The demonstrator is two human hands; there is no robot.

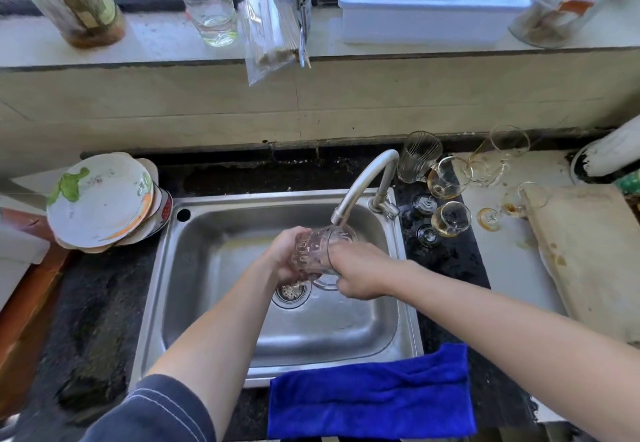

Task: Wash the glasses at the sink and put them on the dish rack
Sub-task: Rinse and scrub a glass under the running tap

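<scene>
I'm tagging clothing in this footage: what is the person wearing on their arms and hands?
Both hands, left hand and right hand, are bare: no gloves, rings or watch visible. The forearms are bare too. Only the left arm shows clothing: a dark navy sleeve with thin pale lines across it, reaching about the elbow.

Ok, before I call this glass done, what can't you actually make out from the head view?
- Water flow: the glass sits against the tap spout and hides any stream.
- Inside of the glass: covered by the left hand and right hand, so its cleanliness is unknown.
- Dish rack: I cannot pick one out; the plates left of the sink hide whatever holds them.
- Drain: partly behind the hands.
</scene>
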